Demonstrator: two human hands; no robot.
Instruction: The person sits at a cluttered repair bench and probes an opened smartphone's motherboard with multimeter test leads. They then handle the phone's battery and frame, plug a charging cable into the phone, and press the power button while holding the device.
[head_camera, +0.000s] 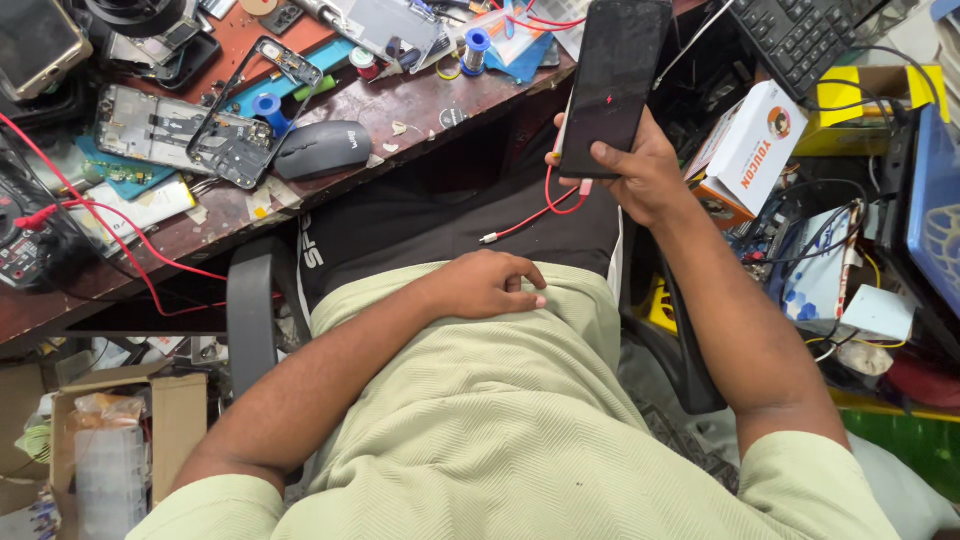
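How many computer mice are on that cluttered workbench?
1. A grey mouse lies near the bench's front edge, beside an opened phone frame, left of the right hand holding a dark phone. Clutter may hide others.

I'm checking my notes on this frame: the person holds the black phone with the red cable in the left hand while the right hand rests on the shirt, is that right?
Not quite: the hands are swapped. The head view shows the right hand holding the black phone with the red cable hanging from it, while the left hand rests on the pale green shirt.
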